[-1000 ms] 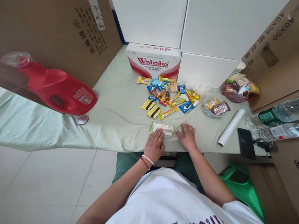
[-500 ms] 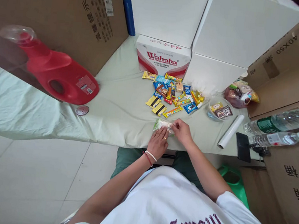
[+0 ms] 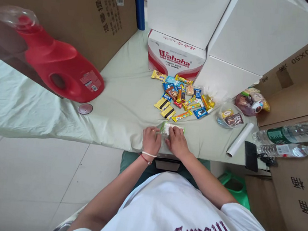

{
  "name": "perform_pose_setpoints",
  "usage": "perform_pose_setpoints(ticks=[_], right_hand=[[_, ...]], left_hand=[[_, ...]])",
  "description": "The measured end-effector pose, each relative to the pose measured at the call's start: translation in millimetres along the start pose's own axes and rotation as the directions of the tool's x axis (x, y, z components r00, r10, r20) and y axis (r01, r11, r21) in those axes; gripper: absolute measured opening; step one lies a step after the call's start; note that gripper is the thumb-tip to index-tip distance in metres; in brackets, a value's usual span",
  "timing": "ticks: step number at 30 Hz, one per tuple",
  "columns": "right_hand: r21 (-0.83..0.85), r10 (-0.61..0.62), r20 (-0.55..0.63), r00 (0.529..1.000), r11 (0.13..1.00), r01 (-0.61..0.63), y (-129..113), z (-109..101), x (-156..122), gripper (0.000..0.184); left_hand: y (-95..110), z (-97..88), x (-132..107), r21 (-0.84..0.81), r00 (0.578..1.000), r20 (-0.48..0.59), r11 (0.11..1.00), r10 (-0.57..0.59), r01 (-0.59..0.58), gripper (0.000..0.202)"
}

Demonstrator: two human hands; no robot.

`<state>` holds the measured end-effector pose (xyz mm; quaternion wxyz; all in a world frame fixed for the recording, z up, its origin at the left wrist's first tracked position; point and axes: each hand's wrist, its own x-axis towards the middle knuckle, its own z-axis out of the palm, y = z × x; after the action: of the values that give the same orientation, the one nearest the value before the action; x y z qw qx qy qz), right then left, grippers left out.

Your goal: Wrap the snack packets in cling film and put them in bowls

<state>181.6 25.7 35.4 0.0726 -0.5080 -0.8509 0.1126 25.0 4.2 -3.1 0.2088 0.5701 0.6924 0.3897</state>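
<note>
A small clear plastic packet (image 3: 166, 127) with green and white on it lies near the table's front edge. My left hand (image 3: 151, 141) is closed at its left end, the fingers curled and pinching the wrapper there. My right hand (image 3: 179, 141) lies over the packet's middle and right part, fingers stretched out on top and the thumb apart, hiding some of it. Just beyond the packet is a loose spread of wrapped snacks. The nearest are an orange-yellow stick (image 3: 181, 116), a yellow packet with a black band (image 3: 168, 112) and a blue packet (image 3: 200, 112).
A Wahaba-style red and white carton (image 3: 175, 59) stands behind the snacks. To the right are a clear bowl (image 3: 219, 122) with packets, a white roll (image 3: 240, 140), a phone (image 3: 251, 156) and plastic bottles (image 3: 285, 149). A red jug (image 3: 65, 69) and round lid (image 3: 85, 108) are left.
My left hand has moved off the packet's top to its left end and curled. My right hand has left the right end and now lies on top. The view has shifted slightly.
</note>
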Motion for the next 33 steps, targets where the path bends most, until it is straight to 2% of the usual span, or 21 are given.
perform_pose_setpoints(ticks=[2, 4, 8, 12, 17, 20, 24, 26, 28, 30, 31, 33], right_hand=[[-0.022, 0.023, 0.029, 0.999, 1.000, -0.022, -5, -1, 2, 0.056], [-0.035, 0.050, 0.042, 0.998, 0.998, -0.049, -10, -2, 5, 0.049], [-0.049, 0.059, 0.015, 0.998, 0.997, -0.059, -13, 0, 9, 0.041], [-0.070, 0.049, -0.028, 0.998, 0.996, -0.051, -6, 4, 10, 0.038], [-0.065, 0.040, -0.039, 0.998, 0.997, -0.042, 4, 1, 13, 0.033], [-0.079, 0.015, -0.032, 0.999, 0.997, -0.017, 9, -2, 15, 0.022], [-0.072, -0.019, -0.002, 1.000, 0.997, 0.019, 16, -8, 14, 0.021], [-0.045, -0.035, -0.028, 0.999, 0.998, 0.034, 23, -15, 10, 0.022], [0.024, -0.001, -0.103, 0.995, 1.000, 0.003, 38, -27, 4, 0.024], [0.155, 0.139, -0.209, 0.968, 0.982, -0.107, 63, -44, -3, 0.027], [0.248, 0.245, -0.258, 0.934, 0.952, -0.181, 81, -54, -7, 0.032], [0.468, 0.476, -0.322, 0.818, 0.831, -0.300, 125, -77, -15, 0.050]], left_hand=[[5, 3.8, 14, 0.125, 0.996, 0.070, 0.991, -0.062, 0.053, 0.023], [11, 10.0, 26, 0.186, 0.988, 0.126, 0.981, -0.084, 0.059, 0.021], [18, 16.6, 42, 0.178, 0.979, 0.158, 0.979, -0.125, 0.096, 0.011], [26, 8.6, 52, 0.177, 0.970, 0.158, 0.972, -0.185, 0.156, 0.009], [42, -8.0, 52, 0.059, 0.928, 0.158, 0.941, -0.339, 0.334, 0.008], [56, -10.6, 48, -0.033, 0.902, 0.176, 0.913, -0.395, 0.406, 0.011], [78, -6.7, 42, -0.284, 0.884, 0.292, 0.849, -0.366, 0.445, 0.019], [81, -7.5, 39, -0.364, 0.896, 0.290, 0.827, -0.336, 0.428, 0.023], [73, -13.1, 37, -0.409, 0.927, 0.224, 0.834, -0.301, 0.370, 0.028], [53, -22.3, 37, -0.373, 0.947, 0.139, 0.871, -0.288, 0.320, 0.029], [40, -27.3, 37, -0.313, 0.948, 0.098, 0.895, -0.303, 0.318, 0.027], [13, -35.8, 36, -0.160, 0.935, 0.032, 0.921, -0.354, 0.354, 0.019]])
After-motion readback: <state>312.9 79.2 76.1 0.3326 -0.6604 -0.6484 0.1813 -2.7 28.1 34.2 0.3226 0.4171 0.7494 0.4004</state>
